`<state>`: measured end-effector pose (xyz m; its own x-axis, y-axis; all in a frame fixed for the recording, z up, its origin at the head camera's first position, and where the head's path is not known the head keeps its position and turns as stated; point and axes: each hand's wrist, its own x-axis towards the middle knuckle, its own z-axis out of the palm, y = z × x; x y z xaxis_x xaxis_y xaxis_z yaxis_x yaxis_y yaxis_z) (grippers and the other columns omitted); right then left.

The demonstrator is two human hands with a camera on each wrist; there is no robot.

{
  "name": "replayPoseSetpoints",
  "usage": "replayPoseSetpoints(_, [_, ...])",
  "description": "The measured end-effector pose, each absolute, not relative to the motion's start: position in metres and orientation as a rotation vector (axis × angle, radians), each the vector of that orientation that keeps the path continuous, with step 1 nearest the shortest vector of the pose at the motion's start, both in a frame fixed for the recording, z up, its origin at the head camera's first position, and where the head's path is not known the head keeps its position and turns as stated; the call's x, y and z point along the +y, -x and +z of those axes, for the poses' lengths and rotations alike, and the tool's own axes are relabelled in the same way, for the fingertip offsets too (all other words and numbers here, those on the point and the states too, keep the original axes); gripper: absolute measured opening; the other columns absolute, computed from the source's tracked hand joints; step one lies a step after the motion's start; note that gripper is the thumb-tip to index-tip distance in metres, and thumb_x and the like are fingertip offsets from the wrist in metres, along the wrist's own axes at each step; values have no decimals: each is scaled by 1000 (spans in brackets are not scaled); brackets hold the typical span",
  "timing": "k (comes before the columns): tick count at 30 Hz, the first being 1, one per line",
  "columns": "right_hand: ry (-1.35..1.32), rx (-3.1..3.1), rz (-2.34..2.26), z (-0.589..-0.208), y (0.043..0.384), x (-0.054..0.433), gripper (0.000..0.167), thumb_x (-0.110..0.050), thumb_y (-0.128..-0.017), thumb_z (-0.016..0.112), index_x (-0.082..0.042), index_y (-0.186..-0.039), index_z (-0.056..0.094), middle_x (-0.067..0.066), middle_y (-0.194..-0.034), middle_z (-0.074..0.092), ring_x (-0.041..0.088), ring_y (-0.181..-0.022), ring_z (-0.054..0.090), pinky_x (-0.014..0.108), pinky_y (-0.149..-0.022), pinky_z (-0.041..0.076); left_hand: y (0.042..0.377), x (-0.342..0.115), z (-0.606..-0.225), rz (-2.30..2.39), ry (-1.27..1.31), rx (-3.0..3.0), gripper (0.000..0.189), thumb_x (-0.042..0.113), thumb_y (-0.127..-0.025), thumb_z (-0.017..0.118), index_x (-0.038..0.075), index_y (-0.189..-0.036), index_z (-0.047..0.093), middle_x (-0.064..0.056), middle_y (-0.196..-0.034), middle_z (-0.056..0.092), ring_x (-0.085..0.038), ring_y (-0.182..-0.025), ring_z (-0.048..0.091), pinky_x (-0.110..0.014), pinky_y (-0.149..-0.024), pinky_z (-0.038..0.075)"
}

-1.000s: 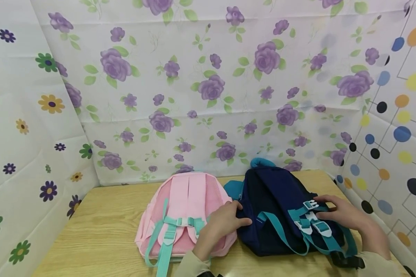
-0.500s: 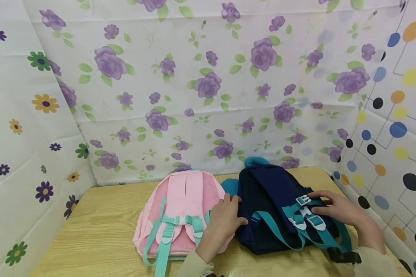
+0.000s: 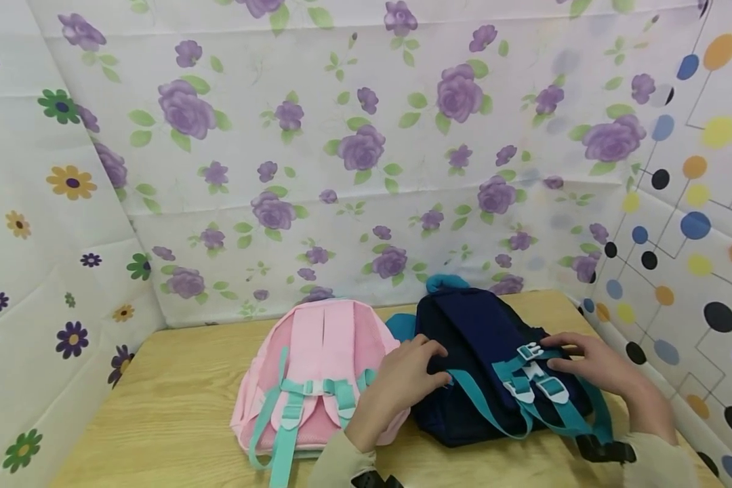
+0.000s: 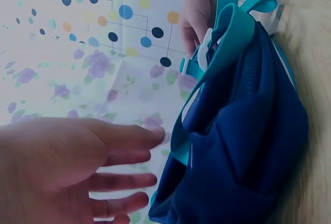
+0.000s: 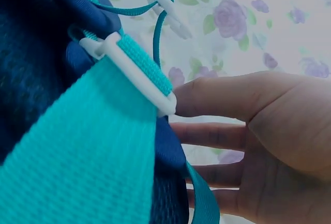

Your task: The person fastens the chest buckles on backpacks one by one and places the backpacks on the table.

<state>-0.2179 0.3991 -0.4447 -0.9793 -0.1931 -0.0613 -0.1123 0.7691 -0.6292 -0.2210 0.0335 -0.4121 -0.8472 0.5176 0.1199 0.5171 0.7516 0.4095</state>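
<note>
A navy backpack [image 3: 463, 339] lies on the table with its back panel and teal straps [image 3: 476, 403] facing up. My left hand [image 3: 396, 379] is over its left part, fingers spread. In the left wrist view that hand [image 4: 77, 167] stands apart from the bag, holding nothing. At the bag's right side is my right hand [image 3: 598, 366], beside the white buckles [image 3: 532, 351]. The right wrist view shows the right thumb [image 5: 212, 95] by a white strap adjuster [image 5: 139, 76], fingers extended at the bag's edge; contact is unclear.
Left of the navy backpack, a pink backpack [image 3: 323, 339] with mint straps lies on the wooden table [image 3: 158, 400]. A floral sheet [image 3: 317, 169] hangs behind the table. Patterned sheets also stand at the left and right sides.
My left hand has moved right, from the navy backpack's left edge to over its back panel. The right hand stays at the right side. The head view has shifted slightly.
</note>
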Motion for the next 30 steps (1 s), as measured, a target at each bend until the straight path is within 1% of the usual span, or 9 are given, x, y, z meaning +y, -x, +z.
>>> replayPoseSetpoints(4, [281, 2891, -998, -446, 217, 400, 44, -36, -96, 65, -9, -131, 62, 26, -136, 56, 51, -120, 54, 56, -87, 53, 225, 45, -410, 748, -954, 2893, 33, 40, -95, 66, 24, -124, 66, 6, -119, 62, -11, -109, 60, -26, -88, 51])
replayPoseSetpoints(6, [293, 2922, -1001, -446, 217, 400, 42, -36, -96, 65, -10, -130, 63, 22, -134, 59, 47, -119, 56, 53, -86, 54, 227, 50, -409, 779, -990, 2876, 33, 41, -96, 64, 25, -124, 66, 7, -118, 62, -10, -109, 60, -24, -88, 51])
replayPoseSetpoints(7, [302, 2939, -1000, -445, 217, 399, 40, -36, -96, 65, -11, -128, 64, 21, -132, 61, 45, -119, 57, 49, -85, 55, 228, 53, -410, 794, -1009, 2870, 33, 42, -96, 64, 25, -125, 66, 7, -118, 62, -9, -109, 60, -23, -88, 51])
replayPoseSetpoints(10, [318, 2985, -980, -444, 218, 398, 36, -37, -97, 64, -14, -125, 66, 14, -127, 64, 31, -114, 62, 35, -83, 55, 232, 62, -411, 835, -1050, 2855, 33, 42, -97, 63, 25, -125, 66, 7, -118, 63, -8, -107, 60, -22, -87, 50])
replayPoseSetpoints(13, [348, 3009, -978, -443, 218, 396, 33, -37, -97, 64, -15, -121, 67, 8, -122, 67, 18, -106, 63, 25, -80, 53, 236, 71, -412, 853, -1094, 2841, 34, 41, -98, 62, 24, -126, 65, 6, -118, 63, -7, -104, 61, -19, -86, 49])
replayPoseSetpoints(16, [345, 3019, -990, -444, 217, 396, 30, -36, -97, 64, -16, -119, 68, 5, -118, 68, 4, -101, 62, 23, -78, 54, 239, 82, -413, 842, -1117, 2821, 35, 43, -98, 60, 25, -128, 64, 7, -118, 63, -6, -103, 61, -17, -85, 49])
replayPoseSetpoints(19, [332, 3029, -996, -446, 215, 397, 27, -36, -98, 63, -18, -117, 68, 4, -117, 67, -3, -98, 60, 22, -77, 54, 242, 92, -414, 826, -1118, 2800, 36, 44, -98, 60, 25, -129, 63, 8, -119, 62, -5, -107, 61, -17, -85, 49])
replayPoseSetpoints(22, [349, 3040, -1000, -447, 215, 397, 25, -35, -98, 63, -19, -116, 69, 3, -115, 67, -5, -96, 59, 21, -76, 54, 244, 100, -415, 807, -1116, 2795, 38, 45, -98, 60, 26, -131, 61, 9, -120, 61, -4, -107, 61, -17, -85, 49])
replayPoseSetpoints(30, [394, 3077, -1002, -450, 215, 398, 19, -29, -98, 64, -19, -113, 69, 2, -112, 67, -6, -94, 57, 22, -75, 54, 248, 118, -417, 843, -1120, 2776, 41, 46, -98, 60, 26, -134, 58, 7, -121, 60, -4, -103, 59, -18, -82, 49])
